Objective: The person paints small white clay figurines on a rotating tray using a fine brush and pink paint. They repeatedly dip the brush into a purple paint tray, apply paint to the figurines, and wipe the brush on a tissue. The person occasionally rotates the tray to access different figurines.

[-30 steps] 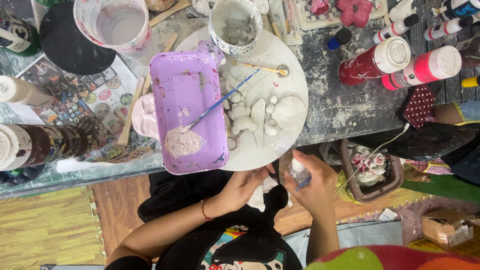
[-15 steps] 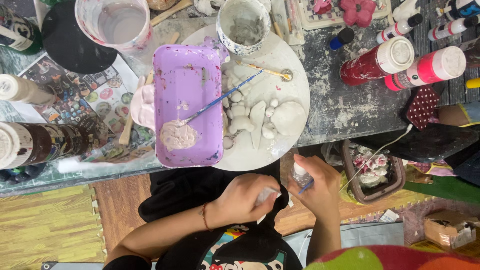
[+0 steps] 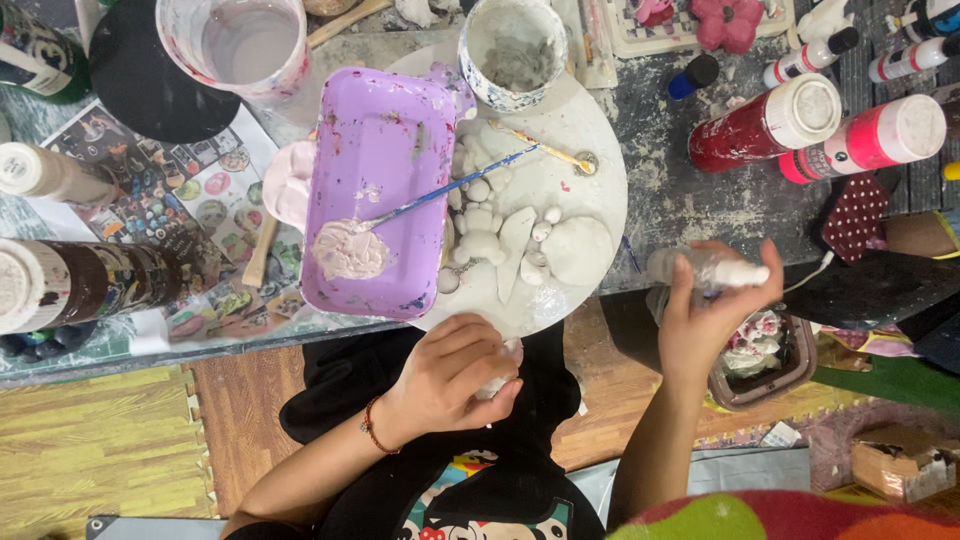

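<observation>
Head view. The left hand sits below the edge of the surface, over dark clothing. Its fingers are curled and pressed together around a small white lump, matte and clay-like; only a sliver of it shows under the fingertips, so its shape cannot be told.

The right hand is raised at the surface edge. Its fingers and thumb pinch a small clear plastic bottle, cylindrical, held lying sideways, with its white cap at the fingertip end.

Just beyond the left fingertips lies a round white board, smooth and dusted grey. On it rest pale clay pieces: small balls, a leaf-like flat shape, and a smooth domed piece. Overlapping the board's left part is a glossy purple rectangular tray with rounded corners, holding a blob of pinkish paste. A thin blue-handled brush lies slanted, its tip in the paste. A paint-stained cup stands at the board's far rim.

Beyond the right fingers lie two paint bottles on their sides, one red, one pink, both white-capped. The surface itself is grey and paint-spattered.
</observation>
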